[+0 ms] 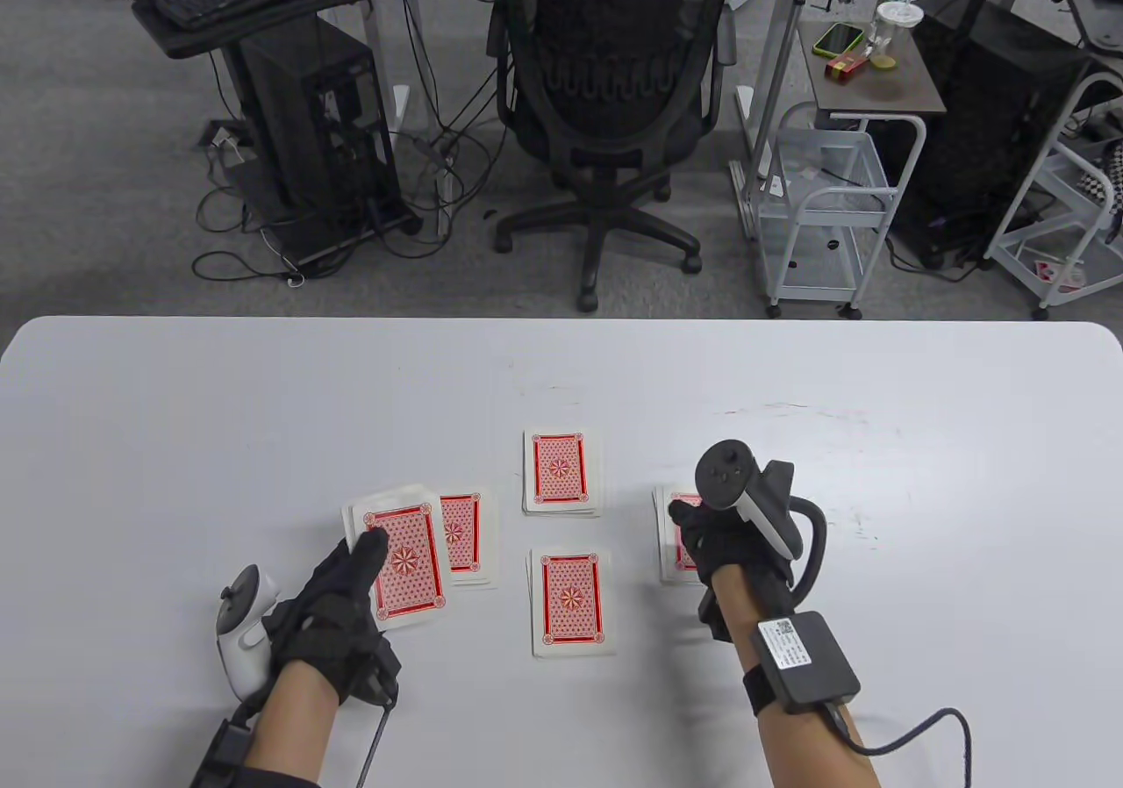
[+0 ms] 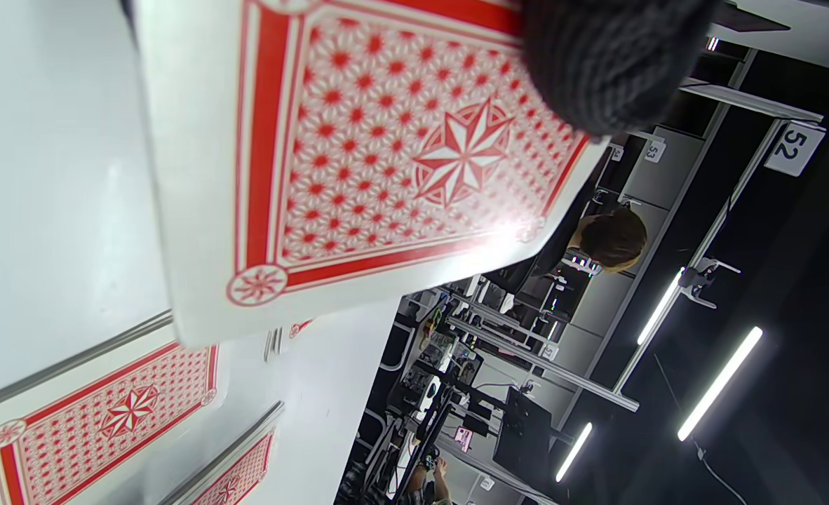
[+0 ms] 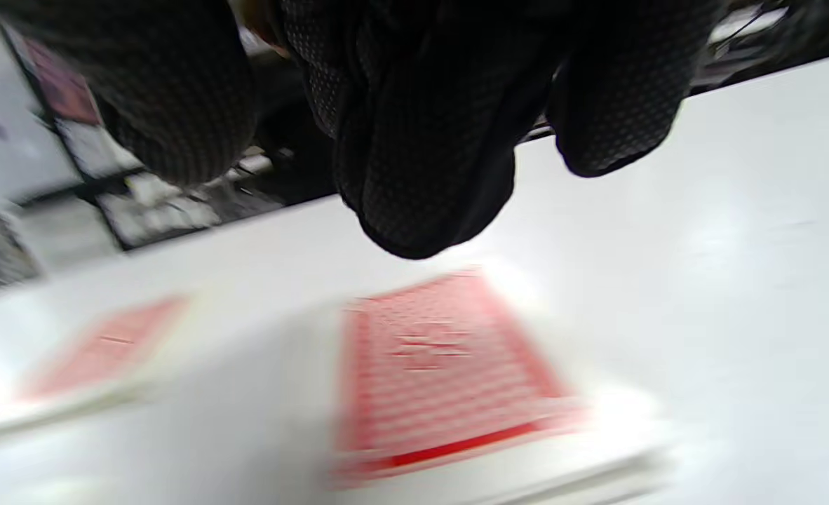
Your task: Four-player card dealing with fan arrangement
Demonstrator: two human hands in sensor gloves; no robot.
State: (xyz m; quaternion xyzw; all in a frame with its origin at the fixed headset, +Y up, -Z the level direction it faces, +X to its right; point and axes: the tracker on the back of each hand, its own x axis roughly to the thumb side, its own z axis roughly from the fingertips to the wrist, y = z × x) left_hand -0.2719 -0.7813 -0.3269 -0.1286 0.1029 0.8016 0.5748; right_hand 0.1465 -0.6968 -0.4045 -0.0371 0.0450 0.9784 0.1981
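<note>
**Asker:** Red-backed cards lie on the white table [image 1: 175, 437]. Who holds what?

**Describer:** The left hand [image 1: 338, 599] grips the remaining deck [image 1: 404, 560], fingers curled round it, thumb on the top card. Just beyond its fingertips lies the left pile [image 1: 463, 533], partly tucked behind the deck. The right hand [image 1: 728, 551] hovers over the right pile [image 1: 671, 542], fingers pointing down. The right wrist view is blurred, so I cannot tell whether those fingers pinch a card or have let go.

**Asker:** And the other piles?

**Describer:** Between the hands sit two more: a far pile [image 1: 561, 472] and a near pile [image 1: 572, 604], both fairly square.

**Asker:** How should this step go?

**Describer:** My judgement: lay each card flat and squared on its pile, so the stacks fan cleanly afterwards. Keep the deck held level.

**Asker:** Anything obstructing?

**Describer:** The deck overlaps the left pile, so a careless hand could nudge it. Trackers and a cable [image 1: 930, 727] trail behind the right wrist. A black office chair [image 1: 610, 95] stands past the table.
</note>
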